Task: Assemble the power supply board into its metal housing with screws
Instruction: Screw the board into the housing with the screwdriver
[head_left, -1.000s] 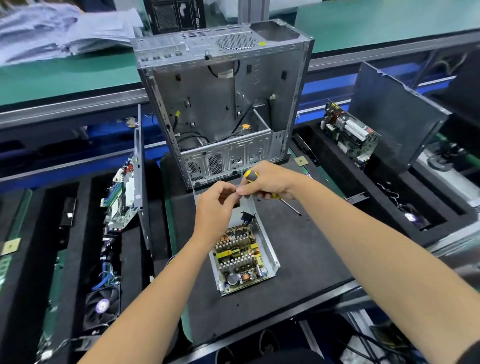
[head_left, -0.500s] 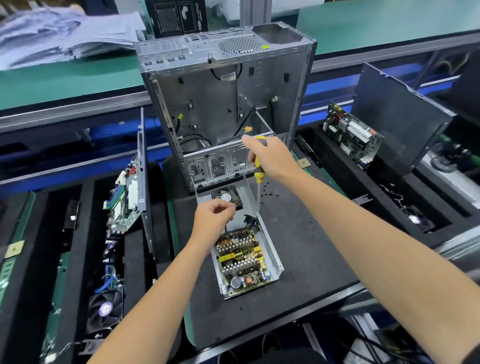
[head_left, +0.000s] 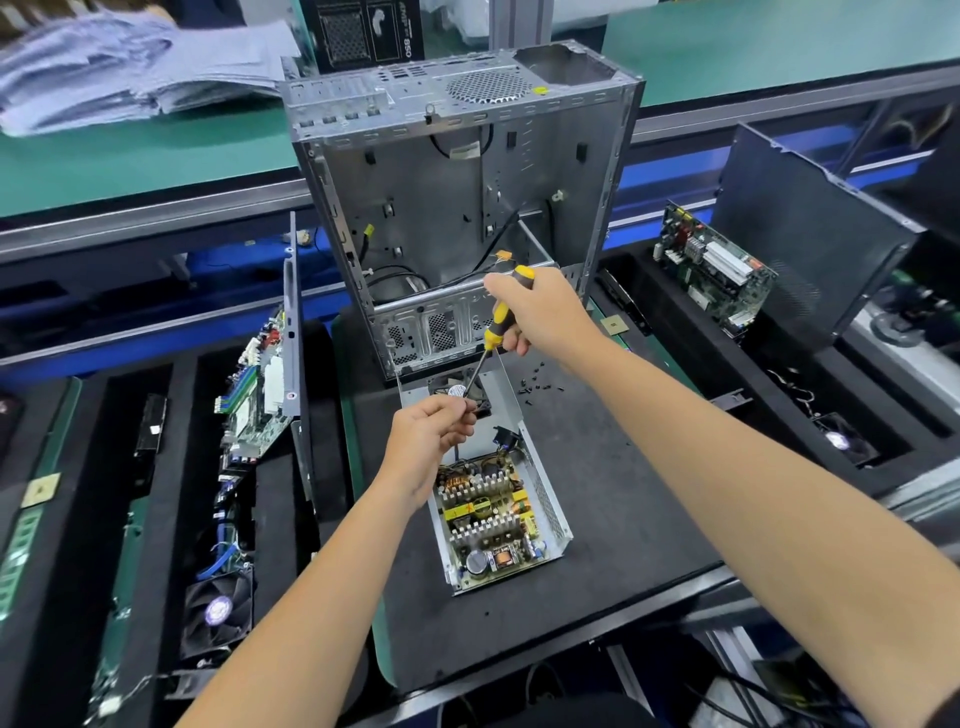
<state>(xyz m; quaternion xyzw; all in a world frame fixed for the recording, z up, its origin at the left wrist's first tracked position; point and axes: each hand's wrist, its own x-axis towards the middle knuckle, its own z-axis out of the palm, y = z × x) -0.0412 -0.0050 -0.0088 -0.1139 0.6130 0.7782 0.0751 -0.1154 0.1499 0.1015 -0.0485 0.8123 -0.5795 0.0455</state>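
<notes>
The fingers of the left hand are curled together and pinch at the tip of the screwdriver shaft; whether a screw sits between them cannot be told. The right hand grips the yellow-and-black handled screwdriver with fingers wrapped round the handle, the shaft angled down and to the left toward the left fingertips.

Both hands work above the far end of the open silver sheet-metal power supply housing, which lies flat on the black work mat. The green power supply board with finned heat sinks and yellow components sits inside the near half of the housing. A small black fan lies at the far end.

A loose group of small black screws lies on the mat just right of the housing. The bare grey metal computer case stands upright at the far edge of the mat.

Black foam trays flank the mat; the left one holds a circuit board and a black cooling fan, the right one a second circuit board leaning on a dark panel. Beyond runs a green-topped bench carrying a stack of papers.
</notes>
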